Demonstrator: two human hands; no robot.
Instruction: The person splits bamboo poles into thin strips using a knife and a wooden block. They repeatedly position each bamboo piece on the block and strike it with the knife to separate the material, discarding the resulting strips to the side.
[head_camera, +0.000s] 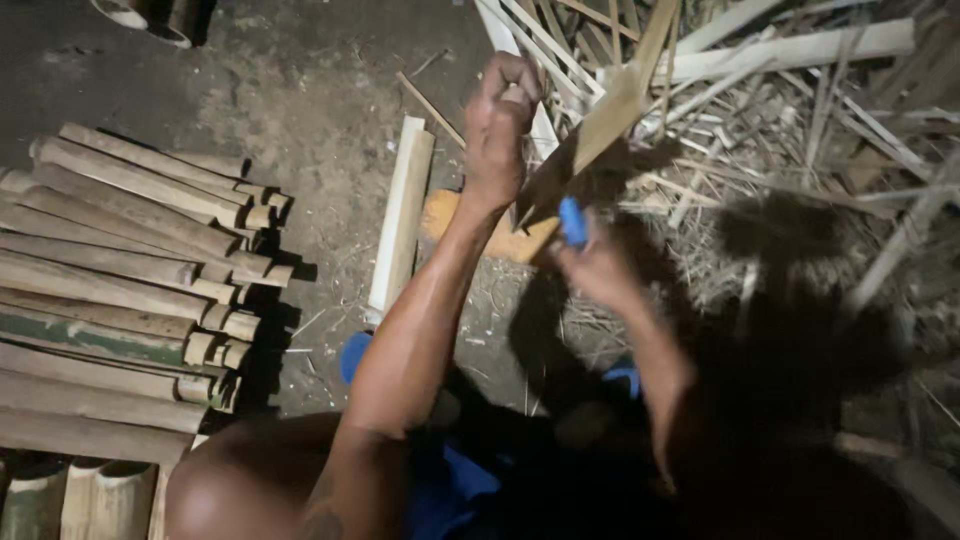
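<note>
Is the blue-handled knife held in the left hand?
No, the right hand holds the blue-handled knife; the left hand grips the bamboo strip.

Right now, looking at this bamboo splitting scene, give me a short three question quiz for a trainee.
1. True or false: the left hand grips the bamboo strip above the blade.
2. What colour is the knife handle held in the right hand?
A. red B. blue C. yellow
3. On which side of the picture is the stack of bamboo poles?

Key
1. True.
2. B, blue.
3. The left side; the loose split strips lie at the upper right, and one flat split piece lies on the ground between.
</note>
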